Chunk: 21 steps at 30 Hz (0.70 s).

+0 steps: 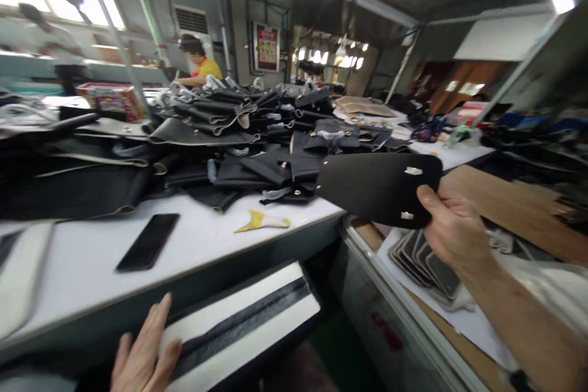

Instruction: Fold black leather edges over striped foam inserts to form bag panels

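Observation:
My right hand grips the wide end of a flat black leather panel, held up off the table. Metal fittings show near both ends of the panel. Below, my left hand has its fingers stretched out, at the near end of a black-and-white striped piece that lies low in front of me; whether the hand presses on it I cannot tell. Beneath my right forearm is a stack of similar dark panels with pale edges.
Black leather pieces are heaped across the white table. A phone and a yellow-and-white tool lie near its front edge. Brown board is at right. Two people are farther back, one in a yellow top.

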{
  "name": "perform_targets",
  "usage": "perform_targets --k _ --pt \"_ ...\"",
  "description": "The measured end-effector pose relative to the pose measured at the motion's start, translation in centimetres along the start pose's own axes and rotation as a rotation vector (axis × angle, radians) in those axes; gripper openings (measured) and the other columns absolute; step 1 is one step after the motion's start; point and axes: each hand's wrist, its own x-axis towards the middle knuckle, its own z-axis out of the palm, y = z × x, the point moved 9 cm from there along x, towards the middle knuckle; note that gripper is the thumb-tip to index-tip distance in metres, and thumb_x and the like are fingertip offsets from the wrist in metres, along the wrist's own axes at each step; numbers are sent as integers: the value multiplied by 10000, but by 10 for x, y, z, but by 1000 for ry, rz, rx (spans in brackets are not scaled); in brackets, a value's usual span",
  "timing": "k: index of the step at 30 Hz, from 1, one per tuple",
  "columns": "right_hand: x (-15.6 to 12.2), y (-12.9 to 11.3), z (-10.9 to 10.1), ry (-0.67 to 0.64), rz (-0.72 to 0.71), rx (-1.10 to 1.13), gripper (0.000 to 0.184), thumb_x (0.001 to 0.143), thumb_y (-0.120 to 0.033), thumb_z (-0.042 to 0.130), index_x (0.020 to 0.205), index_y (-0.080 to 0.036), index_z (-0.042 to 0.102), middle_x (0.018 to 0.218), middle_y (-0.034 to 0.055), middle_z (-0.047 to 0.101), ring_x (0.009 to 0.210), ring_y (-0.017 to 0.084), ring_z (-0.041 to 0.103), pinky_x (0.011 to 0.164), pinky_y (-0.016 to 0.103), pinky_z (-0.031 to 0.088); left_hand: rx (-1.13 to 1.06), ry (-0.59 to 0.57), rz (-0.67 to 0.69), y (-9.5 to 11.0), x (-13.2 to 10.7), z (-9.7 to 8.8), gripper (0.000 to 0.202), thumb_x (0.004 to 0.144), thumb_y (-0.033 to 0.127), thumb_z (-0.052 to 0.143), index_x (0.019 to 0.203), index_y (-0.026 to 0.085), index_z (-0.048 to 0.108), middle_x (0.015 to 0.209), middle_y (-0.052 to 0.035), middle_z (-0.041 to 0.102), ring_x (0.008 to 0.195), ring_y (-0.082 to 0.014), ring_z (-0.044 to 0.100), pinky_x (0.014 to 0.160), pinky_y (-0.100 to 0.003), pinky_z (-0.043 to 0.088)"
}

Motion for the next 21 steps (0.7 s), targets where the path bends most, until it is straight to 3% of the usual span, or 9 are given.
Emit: perform_targets --k 2,5,8,11,13,17,21 --pt "-40 13 49 -168 277 320 337 822 -401 686 1130 -263 665 1066 43 712 921 216 674 797 324 562 -293 -19 -133 -7 -6 -14 792 840 722 397 1466 237 385 1505 -92 422 1418 -321 319 1189 -510 191" --pt "-119 47 105 -391 735 472 344 800 -344 733 1136 -290 683 1099 52 717 976 236 680 839 348 574 -775 -55 -447 -12 -30 -26 805 796 760 463 1375 203 509 1329 -117 602 1284 -349 499 1106 -481 378" --pt "-195 79 138 -543 1058 526 392 811 -379 719 1185 -271 674 1126 90 709 1022 279 671 871 407 567 -1149 -68 -773 -11 -69 -23 694 780 712 557 1232 190 623 1141 -105 706 1120 -354 621 956 -474 517" --pt "-236 106 149 -567 1195 518 449 799 -448 715 1191 -232 678 1125 119 708 1038 311 664 872 434 563 -1185 -89 -957 -18 -96 -16 528 701 511 769 1112 191 680 1054 -78 737 977 -314 686 854 -410 566" --pt "-240 122 150 -543 1193 478 461 779 -457 735 1173 -225 684 1122 112 709 1038 306 664 865 410 563 -1164 -138 -940 -22 -96 -11 465 695 439 799 1079 199 696 1037 -58 741 929 -275 696 828 -359 566" --pt "-214 140 155 -579 1038 360 513 779 -430 755 1230 -219 631 1049 84 733 943 253 692 785 309 568 -1109 -227 -792 -26 -68 -2 352 819 435 695 1077 195 704 1066 -52 726 909 -224 683 791 -299 545" --pt "-182 150 167 -583 967 251 752 748 -463 773 1389 -207 474 921 68 755 806 220 708 699 266 567 -959 -194 -681 -36 -33 -1 481 823 463 684 1223 201 630 1030 -50 719 898 -201 668 798 -281 516"
